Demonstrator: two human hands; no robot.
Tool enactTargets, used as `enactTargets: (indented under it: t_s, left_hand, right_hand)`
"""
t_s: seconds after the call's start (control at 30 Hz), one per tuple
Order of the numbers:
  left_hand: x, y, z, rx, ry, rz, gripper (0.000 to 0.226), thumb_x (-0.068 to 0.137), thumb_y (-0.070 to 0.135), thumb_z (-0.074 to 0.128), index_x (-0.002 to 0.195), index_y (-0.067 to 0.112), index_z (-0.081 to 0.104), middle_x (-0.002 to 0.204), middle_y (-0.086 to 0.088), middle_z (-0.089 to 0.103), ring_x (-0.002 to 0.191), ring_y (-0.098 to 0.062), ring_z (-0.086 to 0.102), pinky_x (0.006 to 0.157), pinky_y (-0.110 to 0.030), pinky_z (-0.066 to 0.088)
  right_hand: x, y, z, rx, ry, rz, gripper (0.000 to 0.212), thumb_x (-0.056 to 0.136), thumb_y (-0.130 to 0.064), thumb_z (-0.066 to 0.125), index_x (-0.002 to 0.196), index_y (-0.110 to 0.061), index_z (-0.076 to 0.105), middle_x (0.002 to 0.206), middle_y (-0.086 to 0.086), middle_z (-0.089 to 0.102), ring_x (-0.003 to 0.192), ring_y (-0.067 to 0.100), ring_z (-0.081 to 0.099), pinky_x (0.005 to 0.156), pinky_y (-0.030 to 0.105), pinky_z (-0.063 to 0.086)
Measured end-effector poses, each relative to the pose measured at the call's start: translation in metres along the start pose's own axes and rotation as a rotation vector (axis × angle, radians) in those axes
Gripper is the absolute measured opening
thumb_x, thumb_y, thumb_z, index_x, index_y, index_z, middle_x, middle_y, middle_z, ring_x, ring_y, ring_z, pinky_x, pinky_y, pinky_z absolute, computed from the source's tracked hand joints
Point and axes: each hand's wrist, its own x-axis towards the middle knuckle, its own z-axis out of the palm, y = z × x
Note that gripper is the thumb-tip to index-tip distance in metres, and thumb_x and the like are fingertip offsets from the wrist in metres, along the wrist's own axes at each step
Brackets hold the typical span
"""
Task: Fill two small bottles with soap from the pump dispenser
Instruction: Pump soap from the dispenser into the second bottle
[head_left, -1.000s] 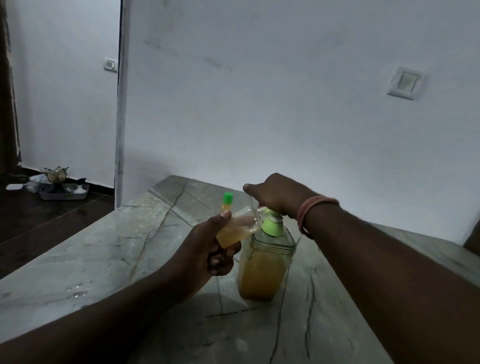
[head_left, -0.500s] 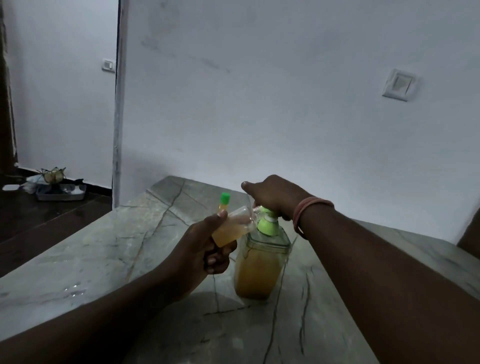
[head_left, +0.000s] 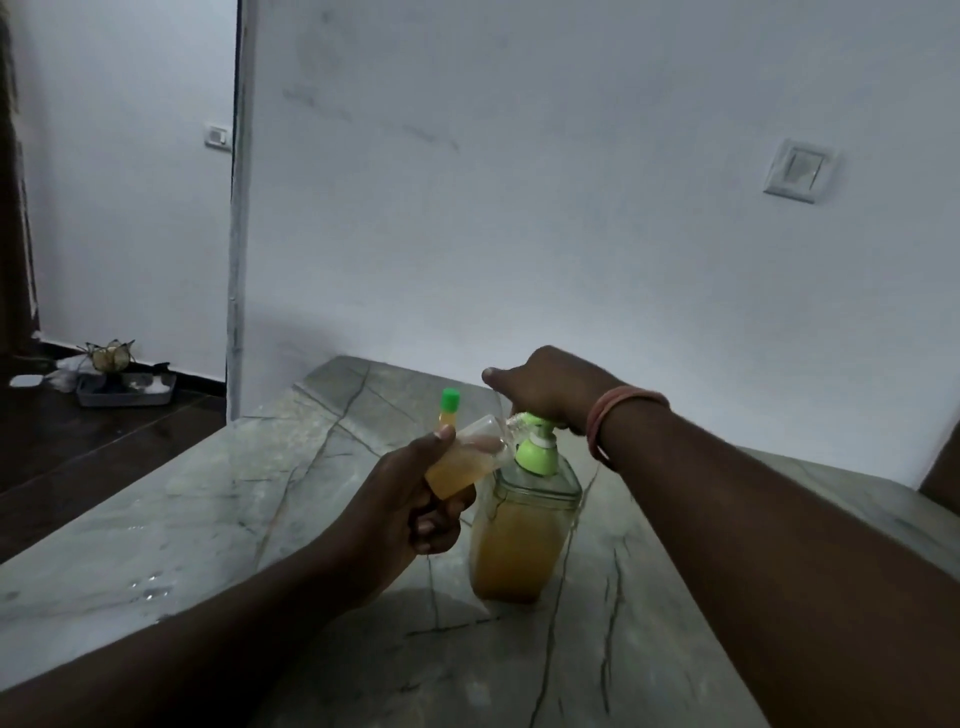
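A clear pump dispenser (head_left: 519, 540), over half full of orange soap and with a green pump collar, stands on the marble counter (head_left: 218, 519). My right hand (head_left: 545, 387) rests on top of the pump head, fingers closed over it. My left hand (head_left: 410, 504) holds a small clear bottle (head_left: 460, 465) tilted, its open mouth against the pump spout; orange soap fills its lower part. A second small bottle (head_left: 448, 408) with a green cap stands on the counter just behind my left hand, mostly hidden.
The counter runs along a white wall with a switch plate (head_left: 797, 170). Water drops (head_left: 150, 590) lie on the counter at left. Beyond the counter's left edge is dark floor with a grey tray (head_left: 124, 389) of items by the far wall.
The pump head has risen, showing more of its white stem under my right hand. My left hand keeps the small bottle at the spout. The view has shifted slightly.
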Motion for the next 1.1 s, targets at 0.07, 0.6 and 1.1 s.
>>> enactTargets:
  t_s: [0.07, 0.6, 1.1]
  left_hand:
    - [0.001, -0.001, -0.002, -0.004, -0.012, 0.001, 0.053, 0.091, 0.056, 0.057, 0.124, 0.017, 0.070, 0.071, -0.004, 0.051, 0.048, -0.008, 0.030, 0.047, -0.024, 0.028]
    - [0.003, -0.003, -0.003, 0.002, 0.013, -0.004, 0.052, 0.093, 0.055, 0.056, 0.124, 0.015, 0.068, 0.069, -0.005, 0.052, 0.046, -0.007, 0.033, 0.044, -0.022, 0.031]
    - [0.003, -0.002, -0.004, -0.001, 0.011, -0.011, 0.046, 0.093, 0.054, 0.057, 0.117, 0.018, 0.072, 0.069, -0.005, 0.053, 0.046, -0.007, 0.032, 0.044, -0.022, 0.030]
  right_hand:
    - [0.002, 0.004, 0.003, 0.056, 0.050, -0.022, 0.058, 0.094, -0.056, 0.046, 0.100, -0.005, 0.074, 0.085, 0.010, 0.069, 0.068, 0.023, 0.057, 0.063, 0.028, 0.040]
    - [0.001, 0.007, 0.010, 0.121, 0.084, -0.022, 0.055, 0.095, -0.051, 0.043, 0.093, -0.007, 0.075, 0.082, 0.009, 0.069, 0.068, 0.023, 0.058, 0.062, 0.029, 0.039]
    - [0.005, 0.010, 0.016, 0.094, 0.110, -0.018, 0.052, 0.094, -0.048, 0.044, 0.093, -0.006, 0.074, 0.079, 0.010, 0.065, 0.065, 0.022, 0.055, 0.058, 0.029, 0.036]
